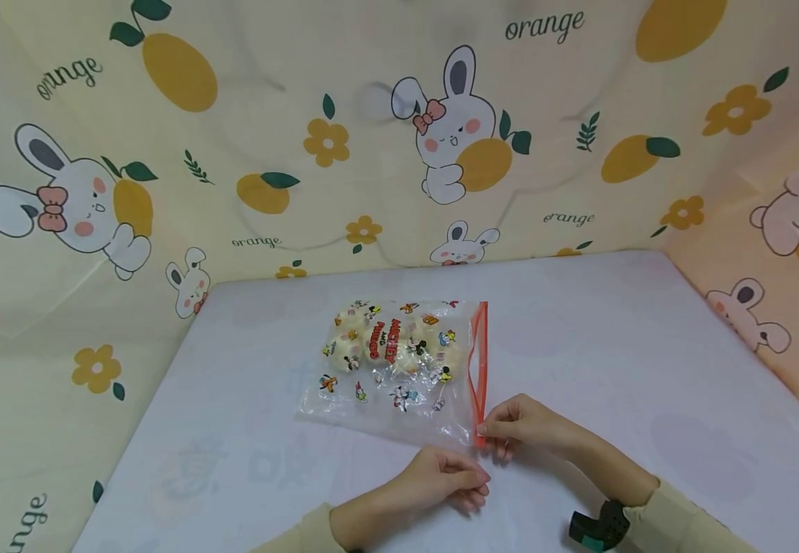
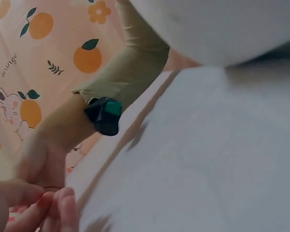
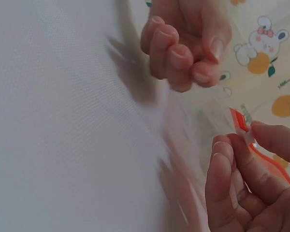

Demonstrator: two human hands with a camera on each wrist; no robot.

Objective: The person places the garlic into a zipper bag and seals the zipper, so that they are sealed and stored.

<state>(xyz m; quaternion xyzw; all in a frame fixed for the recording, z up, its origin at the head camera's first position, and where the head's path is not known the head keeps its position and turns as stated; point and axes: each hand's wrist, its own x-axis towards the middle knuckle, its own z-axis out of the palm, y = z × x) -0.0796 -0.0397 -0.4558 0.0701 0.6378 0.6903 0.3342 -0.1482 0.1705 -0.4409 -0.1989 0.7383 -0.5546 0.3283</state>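
Observation:
A clear zip bag (image 1: 386, 395) printed with cartoon figures and red lettering lies flat on the table. Several pale round things (image 1: 347, 352) show through its plastic. Its orange-red zip edge (image 1: 484, 353) faces right, with a gap showing along the middle. At the near end of that edge my right hand (image 1: 527, 425) pinches the small whitish slider (image 3: 247, 134) between thumb and index finger. My left hand (image 1: 441, 478) hovers just in front of the bag's near right corner, fingers loosely curled, holding nothing.
A white cloth covers the table (image 1: 247, 361). Behind and at both sides hang fabric walls (image 1: 372, 69) printed with rabbits and oranges. A dark wrist device (image 1: 600, 526) sits by the right sleeve.

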